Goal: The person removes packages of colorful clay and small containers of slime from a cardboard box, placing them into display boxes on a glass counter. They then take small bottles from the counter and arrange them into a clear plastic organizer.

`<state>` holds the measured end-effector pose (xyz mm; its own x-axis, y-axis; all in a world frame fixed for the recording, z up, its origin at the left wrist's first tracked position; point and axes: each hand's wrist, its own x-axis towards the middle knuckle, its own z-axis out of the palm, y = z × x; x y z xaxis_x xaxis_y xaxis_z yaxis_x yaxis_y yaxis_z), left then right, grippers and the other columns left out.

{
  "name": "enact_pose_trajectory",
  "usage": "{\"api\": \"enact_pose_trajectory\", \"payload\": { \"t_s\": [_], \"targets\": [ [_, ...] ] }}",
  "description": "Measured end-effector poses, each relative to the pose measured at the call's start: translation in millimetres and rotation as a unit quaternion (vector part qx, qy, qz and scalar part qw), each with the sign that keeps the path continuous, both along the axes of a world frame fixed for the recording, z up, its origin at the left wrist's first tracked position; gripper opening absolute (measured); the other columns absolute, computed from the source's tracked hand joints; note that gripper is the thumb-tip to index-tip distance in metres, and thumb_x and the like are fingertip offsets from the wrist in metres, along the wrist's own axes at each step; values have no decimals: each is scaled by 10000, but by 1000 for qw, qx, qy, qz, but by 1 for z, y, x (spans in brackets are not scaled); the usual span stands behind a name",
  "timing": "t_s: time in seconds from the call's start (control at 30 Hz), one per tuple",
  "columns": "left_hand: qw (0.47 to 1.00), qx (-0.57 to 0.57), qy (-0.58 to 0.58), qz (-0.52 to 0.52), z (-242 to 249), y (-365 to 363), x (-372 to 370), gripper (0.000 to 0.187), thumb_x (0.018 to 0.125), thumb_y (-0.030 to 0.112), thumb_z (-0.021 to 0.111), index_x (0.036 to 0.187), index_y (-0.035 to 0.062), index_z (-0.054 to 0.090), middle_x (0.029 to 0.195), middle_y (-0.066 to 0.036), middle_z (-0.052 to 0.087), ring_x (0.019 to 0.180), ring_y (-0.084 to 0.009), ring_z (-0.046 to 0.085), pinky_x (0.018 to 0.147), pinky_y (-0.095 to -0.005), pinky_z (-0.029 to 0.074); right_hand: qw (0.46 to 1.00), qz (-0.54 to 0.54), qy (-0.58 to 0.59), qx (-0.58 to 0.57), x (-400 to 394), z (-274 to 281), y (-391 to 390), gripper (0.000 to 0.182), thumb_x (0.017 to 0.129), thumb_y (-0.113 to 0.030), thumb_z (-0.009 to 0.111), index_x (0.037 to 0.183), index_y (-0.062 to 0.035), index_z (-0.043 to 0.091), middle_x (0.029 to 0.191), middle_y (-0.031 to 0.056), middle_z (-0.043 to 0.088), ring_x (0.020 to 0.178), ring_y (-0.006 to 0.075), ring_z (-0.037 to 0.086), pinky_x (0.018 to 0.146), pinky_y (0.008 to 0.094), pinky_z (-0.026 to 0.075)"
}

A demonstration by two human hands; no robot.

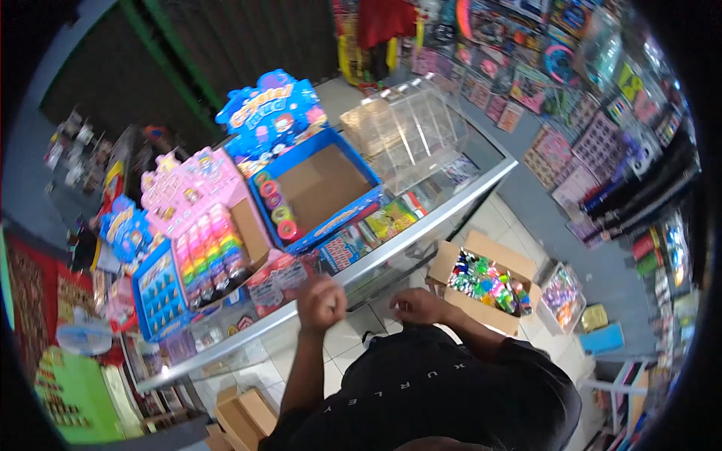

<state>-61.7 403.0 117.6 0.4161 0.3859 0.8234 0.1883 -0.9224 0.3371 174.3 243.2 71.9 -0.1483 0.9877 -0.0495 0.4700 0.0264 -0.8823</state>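
My left hand [322,303] is raised in front of the glass counter's front edge with its fingers curled into a fist, and nothing shows in it. Close to my body, my right hand [418,306] hangs over the tiled floor with its fingers folded in, also with nothing visible. On the counter, a blue Crystal display box [307,242] holds a short row of colourful round tubs [276,201] along its left side; bare cardboard shows in the rest. Beside it, a pink display box [259,239] contains rainbow-coloured bottles [213,252]. Red-and-white packets [275,286] lie nearest my left hand.
A clear plastic divided case [414,139] stands at the counter's right end, and a blue tray [159,293] at its left. An open carton [489,316] of shiny colourful items sits on the floor at right, beside a clear bin [562,301]. Another carton [247,417] is lower left.
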Motion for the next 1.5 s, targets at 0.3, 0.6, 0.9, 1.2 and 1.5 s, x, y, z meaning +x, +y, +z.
{"api": "enact_pose_trajectory", "payload": {
  "t_s": [0.3, 0.6, 0.9, 1.2, 1.5],
  "targets": [
    [668, -493, 412, -376, -81, -101, 17, 486, 882, 319, 702, 1283, 58, 615, 1192, -171, 675, 1077, -314, 661, 939, -398, 512, 984, -141, -46, -97, -27, -4, -83, 250, 836, -163, 681, 1047, -30, 663, 895, 163, 677, 844, 337, 677, 750, 422, 531],
    [763, -434, 427, -219, -60, -74, 39, 397, 866, 200, 729, 1216, 45, 624, 1110, -170, 681, 961, -303, 669, 856, -402, 522, 991, -111, -60, -40, 5, -24, -67, 271, 838, -208, 705, 1053, -47, 665, 911, 163, 684, 870, 347, 678, 765, 440, 535],
    [621, -559, 472, -281, -199, -143, 87, 463, 979, 402, 618, 1216, 5, 618, 1225, -176, 667, 1110, -280, 651, 959, -357, 489, 984, -157, -71, -41, 79, -15, -109, 267, 869, -222, 705, 1060, -44, 649, 920, 136, 665, 859, 321, 666, 775, 432, 533],
    [513, -528, 596, -321, -158, -166, 163, 450, 1000, 412, 575, 1083, -17, 681, 991, -155, 724, 933, -244, 671, 843, -358, 500, 982, -171, -64, -48, 136, -26, -149, 285, 875, -234, 705, 1077, -40, 653, 876, 131, 666, 838, 323, 670, 770, 425, 533],
    [509, -559, 504, -416, -204, -188, 190, 377, 1007, 358, 581, 1020, -10, 661, 877, -117, 681, 814, -172, 619, 782, -341, 497, 986, -157, -39, -43, 185, -29, -157, 292, 884, -238, 690, 1081, -24, 661, 902, 148, 673, 860, 326, 671, 772, 427, 535]
  ]
}}
